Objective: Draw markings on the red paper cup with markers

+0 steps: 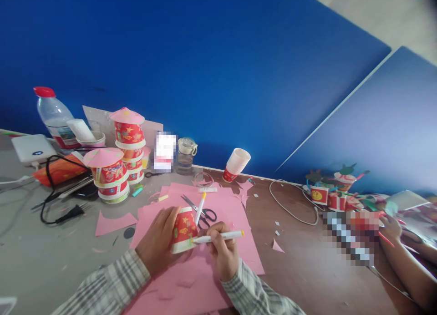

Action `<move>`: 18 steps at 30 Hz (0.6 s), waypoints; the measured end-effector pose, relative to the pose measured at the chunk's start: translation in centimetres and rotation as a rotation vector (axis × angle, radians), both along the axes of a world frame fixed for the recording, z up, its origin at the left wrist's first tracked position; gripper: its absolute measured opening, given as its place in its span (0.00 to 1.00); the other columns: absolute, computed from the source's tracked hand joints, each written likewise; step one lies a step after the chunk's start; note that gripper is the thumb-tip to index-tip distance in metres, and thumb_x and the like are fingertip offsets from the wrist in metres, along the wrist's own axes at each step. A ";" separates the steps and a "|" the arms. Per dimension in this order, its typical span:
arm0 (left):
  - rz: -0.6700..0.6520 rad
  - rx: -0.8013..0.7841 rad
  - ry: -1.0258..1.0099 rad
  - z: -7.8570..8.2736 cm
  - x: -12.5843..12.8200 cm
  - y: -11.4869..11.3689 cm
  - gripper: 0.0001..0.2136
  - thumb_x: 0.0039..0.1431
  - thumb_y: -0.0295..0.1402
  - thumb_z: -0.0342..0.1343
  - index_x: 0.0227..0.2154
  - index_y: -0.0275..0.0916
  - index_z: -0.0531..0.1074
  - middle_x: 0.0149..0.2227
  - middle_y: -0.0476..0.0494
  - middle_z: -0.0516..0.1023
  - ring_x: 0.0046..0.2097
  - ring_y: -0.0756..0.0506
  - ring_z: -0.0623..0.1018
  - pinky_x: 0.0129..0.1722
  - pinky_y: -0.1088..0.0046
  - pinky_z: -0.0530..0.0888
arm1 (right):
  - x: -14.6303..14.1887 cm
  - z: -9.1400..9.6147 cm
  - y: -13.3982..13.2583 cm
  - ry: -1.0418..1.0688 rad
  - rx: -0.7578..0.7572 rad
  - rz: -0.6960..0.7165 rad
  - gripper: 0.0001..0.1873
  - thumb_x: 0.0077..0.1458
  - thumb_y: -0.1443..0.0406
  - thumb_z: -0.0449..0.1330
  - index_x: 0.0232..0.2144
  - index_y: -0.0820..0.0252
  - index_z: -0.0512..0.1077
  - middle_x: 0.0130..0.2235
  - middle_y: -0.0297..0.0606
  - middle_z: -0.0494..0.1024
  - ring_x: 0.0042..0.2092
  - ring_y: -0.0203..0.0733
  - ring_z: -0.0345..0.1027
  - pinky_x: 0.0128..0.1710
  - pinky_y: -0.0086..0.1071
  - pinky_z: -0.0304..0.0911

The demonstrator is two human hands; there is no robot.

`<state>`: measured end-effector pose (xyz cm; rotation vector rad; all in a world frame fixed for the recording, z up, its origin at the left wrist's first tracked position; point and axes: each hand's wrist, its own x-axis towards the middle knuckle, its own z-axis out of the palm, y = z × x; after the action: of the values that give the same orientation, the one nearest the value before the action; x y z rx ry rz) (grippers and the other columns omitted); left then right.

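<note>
Left hand (157,240) was wrapped around a red paper cup (183,228), gripping it rim-down on pink paper (191,283) near the counter's (307,269) front edge. Right hand (223,253) was closed on a white marker (218,237), held roughly level with one end at the cup's lower rim. Scissors (201,212) and a second marker (200,206) lay on the paper just behind the cup. Stacked decorated cups with pink cone lids (109,174) stood toward the back left, with a water bottle (53,114) by the back edge. A tipped paper cup (236,164) lay at the back edge. A co-worker's hand (391,226) rested at the right edge.
</note>
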<state>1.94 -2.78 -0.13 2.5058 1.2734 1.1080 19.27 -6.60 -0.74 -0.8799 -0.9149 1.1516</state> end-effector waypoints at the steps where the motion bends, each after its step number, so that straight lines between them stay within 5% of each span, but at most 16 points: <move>1: -0.003 0.001 0.004 0.0 0.0 0.0 0.43 0.38 0.52 0.57 0.53 0.39 0.43 0.46 0.38 0.63 0.47 0.38 0.65 0.44 0.57 0.69 | 0.0 0.0 0.0 0.004 0.006 0.008 0.09 0.46 0.61 0.58 0.18 0.58 0.70 0.11 0.23 0.58 0.15 0.33 0.53 0.16 0.25 0.53; 18: -0.006 0.011 0.014 -0.2 -0.1 0.0 0.44 0.38 0.52 0.57 0.54 0.38 0.42 0.46 0.38 0.63 0.47 0.37 0.65 0.44 0.56 0.68 | 0.0 0.2 -0.5 -0.110 0.070 0.052 0.08 0.49 0.60 0.57 0.24 0.58 0.72 0.14 0.26 0.63 0.17 0.35 0.57 0.19 0.28 0.56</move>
<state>1.86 -2.79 -0.30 2.5279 1.2653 1.1018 19.27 -7.09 -0.59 -0.8732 -1.0674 1.1175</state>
